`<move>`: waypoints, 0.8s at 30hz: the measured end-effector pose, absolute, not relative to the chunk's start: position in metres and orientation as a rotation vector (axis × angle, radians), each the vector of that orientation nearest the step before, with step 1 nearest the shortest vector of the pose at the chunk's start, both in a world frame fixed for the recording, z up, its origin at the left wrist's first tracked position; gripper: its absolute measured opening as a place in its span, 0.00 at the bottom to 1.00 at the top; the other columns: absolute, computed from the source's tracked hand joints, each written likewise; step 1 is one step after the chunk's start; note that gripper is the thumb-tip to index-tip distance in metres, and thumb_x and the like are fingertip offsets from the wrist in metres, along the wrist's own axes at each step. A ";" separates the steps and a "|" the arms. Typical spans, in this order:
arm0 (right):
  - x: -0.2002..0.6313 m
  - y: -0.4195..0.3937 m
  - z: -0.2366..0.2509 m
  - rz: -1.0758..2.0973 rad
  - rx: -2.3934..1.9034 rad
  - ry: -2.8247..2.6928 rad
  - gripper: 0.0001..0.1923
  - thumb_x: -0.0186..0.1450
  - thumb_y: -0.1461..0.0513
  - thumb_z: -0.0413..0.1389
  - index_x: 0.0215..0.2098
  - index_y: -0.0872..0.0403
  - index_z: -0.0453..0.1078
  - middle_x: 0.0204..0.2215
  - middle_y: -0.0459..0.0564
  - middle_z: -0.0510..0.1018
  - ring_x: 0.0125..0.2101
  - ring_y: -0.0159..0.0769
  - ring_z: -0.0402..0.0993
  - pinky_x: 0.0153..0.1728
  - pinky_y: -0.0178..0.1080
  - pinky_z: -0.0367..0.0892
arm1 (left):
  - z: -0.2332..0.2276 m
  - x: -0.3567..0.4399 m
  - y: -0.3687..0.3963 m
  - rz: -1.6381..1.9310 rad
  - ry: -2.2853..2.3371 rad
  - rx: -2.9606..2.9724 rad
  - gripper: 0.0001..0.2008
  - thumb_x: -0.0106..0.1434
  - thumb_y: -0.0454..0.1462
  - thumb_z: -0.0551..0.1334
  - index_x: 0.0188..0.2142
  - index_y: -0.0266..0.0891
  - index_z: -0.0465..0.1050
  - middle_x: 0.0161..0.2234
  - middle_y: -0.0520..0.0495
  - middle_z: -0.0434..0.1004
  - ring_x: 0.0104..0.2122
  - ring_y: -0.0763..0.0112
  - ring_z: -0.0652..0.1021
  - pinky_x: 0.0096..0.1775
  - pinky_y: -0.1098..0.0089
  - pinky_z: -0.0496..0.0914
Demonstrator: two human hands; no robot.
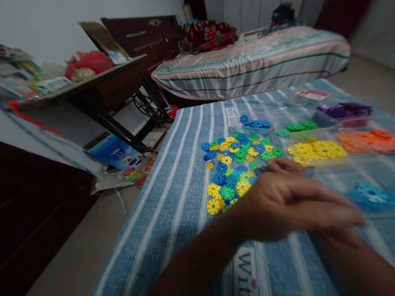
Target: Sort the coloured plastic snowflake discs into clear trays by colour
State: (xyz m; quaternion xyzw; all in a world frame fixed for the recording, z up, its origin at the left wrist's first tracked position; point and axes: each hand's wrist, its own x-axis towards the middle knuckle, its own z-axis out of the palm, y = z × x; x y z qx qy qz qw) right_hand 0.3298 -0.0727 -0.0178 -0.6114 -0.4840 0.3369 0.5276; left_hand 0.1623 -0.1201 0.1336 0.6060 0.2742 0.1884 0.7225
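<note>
My left hand (286,209) reaches across to the right, its fingers long and close together, with the tips blurred by motion. It passes in front of my right hand (285,165), which is mostly hidden behind it. A few bent fingers of the right hand show beside a mixed pile of flower-shaped plastic discs (227,192) in yellow, green and blue. Whether either hand holds a disc cannot be made out. Beyond my left fingertips is a clear box with light-blue discs (372,193). Yellow discs (319,150) lie in another box just past my right hand.
Other clear boxes hold orange discs (367,140), purple pieces (344,110), green discs (302,126) and blue discs (257,124). A striped blue cloth (182,176) covers the surface. Behind stands a bed (253,68); on the left is a cluttered table (101,78).
</note>
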 end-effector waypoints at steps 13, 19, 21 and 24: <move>0.327 -0.063 -0.022 0.754 -1.424 -1.154 0.16 0.59 0.50 0.59 0.23 0.53 0.76 0.19 0.46 0.75 0.23 0.35 0.70 0.28 0.39 0.65 | 0.057 0.135 -0.048 0.321 1.353 2.311 0.06 0.62 0.34 0.60 0.30 0.39 0.75 0.26 0.52 0.74 0.29 0.73 0.73 0.35 0.70 0.67; 0.326 -0.062 -0.022 0.764 -1.403 -1.141 0.17 0.58 0.49 0.60 0.23 0.53 0.76 0.20 0.46 0.75 0.24 0.36 0.70 0.29 0.39 0.66 | 0.058 0.152 -0.049 -0.140 1.358 2.555 0.12 0.63 0.39 0.62 0.45 0.42 0.77 0.43 0.43 0.77 0.44 0.62 0.77 0.46 0.64 0.70; 0.325 -0.062 -0.022 0.763 -1.403 -1.143 0.17 0.58 0.49 0.59 0.23 0.53 0.75 0.19 0.45 0.75 0.24 0.35 0.69 0.29 0.39 0.65 | 0.060 0.155 -0.048 -0.203 1.351 2.562 0.12 0.64 0.39 0.62 0.46 0.42 0.77 0.44 0.43 0.77 0.46 0.60 0.76 0.47 0.63 0.70; 0.325 -0.062 -0.021 0.759 -1.420 -1.144 0.16 0.58 0.50 0.58 0.23 0.53 0.75 0.19 0.45 0.74 0.24 0.34 0.69 0.29 0.38 0.64 | 0.061 0.157 -0.048 -0.179 1.328 2.553 0.11 0.62 0.37 0.62 0.44 0.43 0.78 0.42 0.44 0.77 0.45 0.61 0.76 0.46 0.64 0.70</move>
